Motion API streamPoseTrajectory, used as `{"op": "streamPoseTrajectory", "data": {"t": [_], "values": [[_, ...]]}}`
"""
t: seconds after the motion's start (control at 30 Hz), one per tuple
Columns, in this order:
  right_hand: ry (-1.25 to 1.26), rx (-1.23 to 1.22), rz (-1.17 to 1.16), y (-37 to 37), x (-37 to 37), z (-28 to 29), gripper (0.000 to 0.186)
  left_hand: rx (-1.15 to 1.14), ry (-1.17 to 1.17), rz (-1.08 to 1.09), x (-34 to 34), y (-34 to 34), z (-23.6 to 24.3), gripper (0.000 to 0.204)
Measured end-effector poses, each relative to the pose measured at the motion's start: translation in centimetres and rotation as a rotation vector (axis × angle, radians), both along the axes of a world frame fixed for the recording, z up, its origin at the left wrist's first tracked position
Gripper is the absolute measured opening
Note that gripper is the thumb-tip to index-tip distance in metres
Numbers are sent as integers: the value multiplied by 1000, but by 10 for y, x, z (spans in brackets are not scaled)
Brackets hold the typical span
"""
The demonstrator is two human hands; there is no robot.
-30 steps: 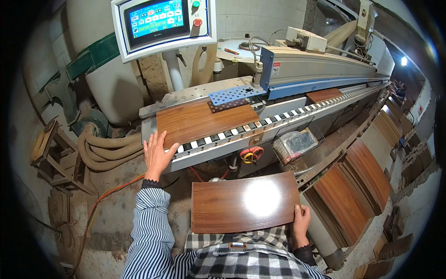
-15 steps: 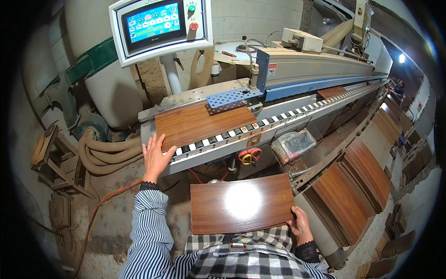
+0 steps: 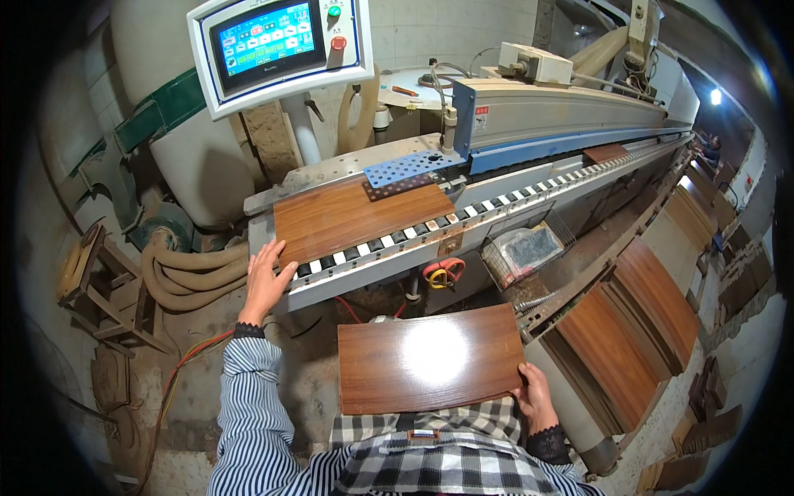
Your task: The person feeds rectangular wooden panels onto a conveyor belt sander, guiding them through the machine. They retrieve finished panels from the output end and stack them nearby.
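Pushing the panel on the conveyor [image 3: 356, 217] onward, the flat, open left hand [image 3: 266, 279] had followed it, while the right hand [image 3: 536, 395] gripped the second panel [image 3: 430, 357], which had barely shifted.

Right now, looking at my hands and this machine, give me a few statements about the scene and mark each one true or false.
1. The left hand rests on the near corner of the wood panel on the machine. True.
2. The right hand is empty. False: it grips the lower right corner of a second wood panel held against the body.
3. The touch screen on the control box is dark. False: it is lit, showing coloured buttons.
4. A stack of wood panels lies to the right of the person. True.
5. The panel on the machine lies beside the black and white conveyor track. True.
6. The held panel stands on edge. False: it lies flat, with glare on its face.
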State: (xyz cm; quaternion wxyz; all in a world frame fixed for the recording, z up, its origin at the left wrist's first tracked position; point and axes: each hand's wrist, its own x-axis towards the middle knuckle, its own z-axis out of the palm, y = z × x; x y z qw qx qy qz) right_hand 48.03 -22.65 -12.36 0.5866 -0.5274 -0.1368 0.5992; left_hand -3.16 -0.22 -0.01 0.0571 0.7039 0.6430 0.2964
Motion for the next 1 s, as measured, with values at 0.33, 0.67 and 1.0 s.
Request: {"op": "streamPoseTrajectory", "data": {"t": [0.33, 0.67, 1.0], "values": [[0, -11, -18, 0, 1, -2, 18, -12, -8, -16, -5, 2, -2, 56], [3, 4, -23, -1, -2, 1, 16, -111, 65, 8, 19, 5, 14, 59], [-19, 6, 7, -2, -2, 4, 18, -105, 131, -9, 46, 17, 15, 66]]}}
